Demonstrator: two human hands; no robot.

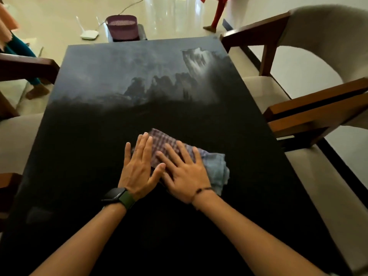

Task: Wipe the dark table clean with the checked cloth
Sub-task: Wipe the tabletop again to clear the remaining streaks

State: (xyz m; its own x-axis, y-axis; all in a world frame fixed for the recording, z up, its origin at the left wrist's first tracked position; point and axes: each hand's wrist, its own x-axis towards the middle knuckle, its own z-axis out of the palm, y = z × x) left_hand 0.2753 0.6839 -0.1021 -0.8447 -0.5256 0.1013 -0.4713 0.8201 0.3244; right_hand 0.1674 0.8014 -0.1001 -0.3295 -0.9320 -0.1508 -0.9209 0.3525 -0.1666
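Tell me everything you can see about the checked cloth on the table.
The checked cloth looks like soft woven fabric, purple-and-white checks at its far end, plain bluish-grey at the near right end. It is bunched and folded, lying flat on the dark table, in its near half. The left hand and right hand press on it with straight fingers.

Home dining room: dark table [99, 80], upholstered armchairs [310, 62], tiled floor [49, 18].
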